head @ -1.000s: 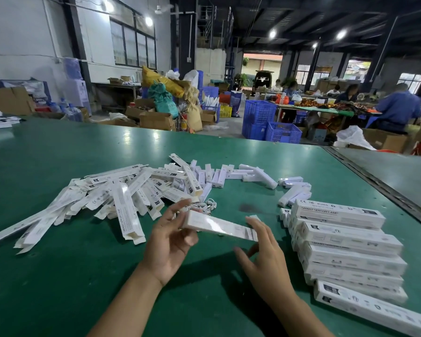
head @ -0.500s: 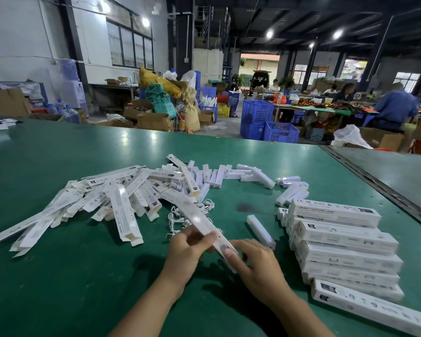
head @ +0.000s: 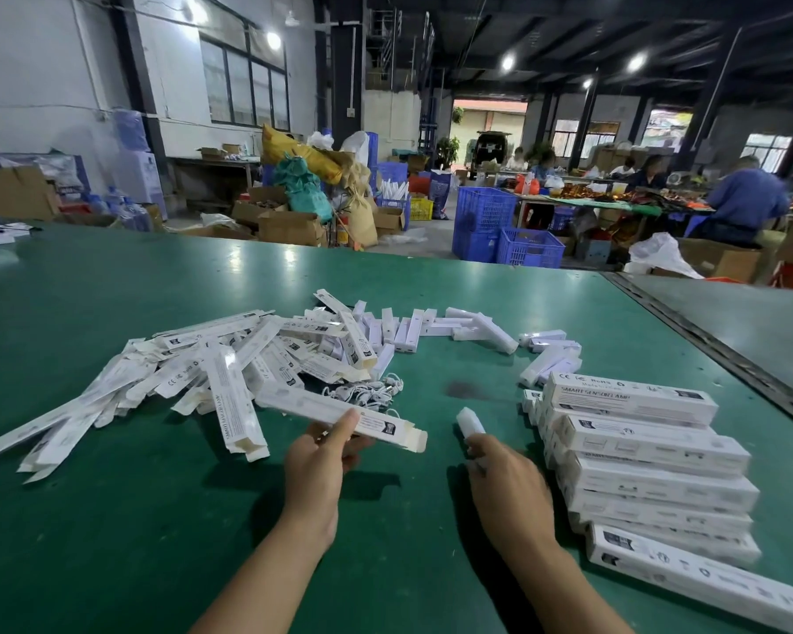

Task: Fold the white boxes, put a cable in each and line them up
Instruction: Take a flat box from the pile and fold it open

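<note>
My left hand (head: 322,455) grips a long white box (head: 339,411) near its right end, where the end flap stands open; the box lies almost level above the table. My right hand (head: 507,473) is over the near end of a small white lamp bar (head: 470,421) lying on the green table (head: 111,519); its fingers are curled, and the grip itself is hidden. A tangle of white cables (head: 367,388) lies just behind the box. Flat unfolded boxes (head: 193,377) are heaped at the left. Filled boxes (head: 651,450) lie side by side in a row at the right.
More white lamp bars (head: 431,329) are scattered along the back of the pile and beside the row (head: 548,361). A metal seam (head: 724,354) runs diagonally at the table's right. Beyond the table are blue crates (head: 504,231), cardboard boxes and seated workers (head: 742,199).
My right hand let go of the box and moved right to the lamp bar. My left hand kept the box and swung it from angled away to nearly level, flap open.
</note>
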{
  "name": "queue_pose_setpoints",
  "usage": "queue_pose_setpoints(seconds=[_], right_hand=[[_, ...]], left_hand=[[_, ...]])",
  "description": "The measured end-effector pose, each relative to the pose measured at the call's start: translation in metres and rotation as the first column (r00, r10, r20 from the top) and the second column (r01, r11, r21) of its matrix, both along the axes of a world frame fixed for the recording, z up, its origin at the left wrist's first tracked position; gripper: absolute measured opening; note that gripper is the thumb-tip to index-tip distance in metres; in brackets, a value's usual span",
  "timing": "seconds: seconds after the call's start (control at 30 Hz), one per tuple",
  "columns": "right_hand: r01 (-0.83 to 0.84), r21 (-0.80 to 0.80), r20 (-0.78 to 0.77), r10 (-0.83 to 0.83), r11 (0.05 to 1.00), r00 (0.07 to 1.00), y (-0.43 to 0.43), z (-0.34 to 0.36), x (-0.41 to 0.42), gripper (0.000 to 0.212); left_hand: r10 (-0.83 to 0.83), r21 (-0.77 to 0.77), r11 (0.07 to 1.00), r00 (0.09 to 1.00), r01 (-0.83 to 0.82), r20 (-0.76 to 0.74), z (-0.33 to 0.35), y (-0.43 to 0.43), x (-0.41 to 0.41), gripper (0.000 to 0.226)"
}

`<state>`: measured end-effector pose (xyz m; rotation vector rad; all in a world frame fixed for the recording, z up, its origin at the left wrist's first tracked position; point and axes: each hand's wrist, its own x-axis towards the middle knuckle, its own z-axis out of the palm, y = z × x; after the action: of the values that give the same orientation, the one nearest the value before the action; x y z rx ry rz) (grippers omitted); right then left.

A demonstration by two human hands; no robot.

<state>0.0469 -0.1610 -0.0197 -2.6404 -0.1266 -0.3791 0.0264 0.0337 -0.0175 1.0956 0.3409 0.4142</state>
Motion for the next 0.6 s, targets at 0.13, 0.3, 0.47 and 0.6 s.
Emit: queue_pose_setpoints(seconds=[0.13, 0.3, 0.47, 0.6], right_hand=[[-0.057, 0.348, 0.15, 0.005, 0.936, 0.989, 0.001, 0.002, -0.004, 0.034], [-0.14, 0.66, 0.177, 0.027, 0.738, 0.984, 0.004, 0.005, -0.009, 0.032], [-0.259, 0.675, 0.242, 0.125, 0.691, 0.962, 0.006, 0.001, -0.015, 0.036], [-0.294, 0.684, 0.244, 0.17, 0.668, 0.955, 0.009, 0.0, -0.014, 0.034]], left_hand=[[0.047, -0.057, 0.997, 0.999, -0.047, 0.01, -0.001, 0.004, 0.003, 0.009], [0.156, -0.101, 0.983, 0.987, -0.153, 0.023, -0.001, 0.012, 0.007, 0.005], [0.186, -0.092, 0.979, 0.982, -0.181, 0.045, -0.003, 0.013, 0.008, 0.002], [0.167, -0.09, 0.983, 0.985, -0.162, 0.05, -0.004, 0.012, 0.01, 0.004]])
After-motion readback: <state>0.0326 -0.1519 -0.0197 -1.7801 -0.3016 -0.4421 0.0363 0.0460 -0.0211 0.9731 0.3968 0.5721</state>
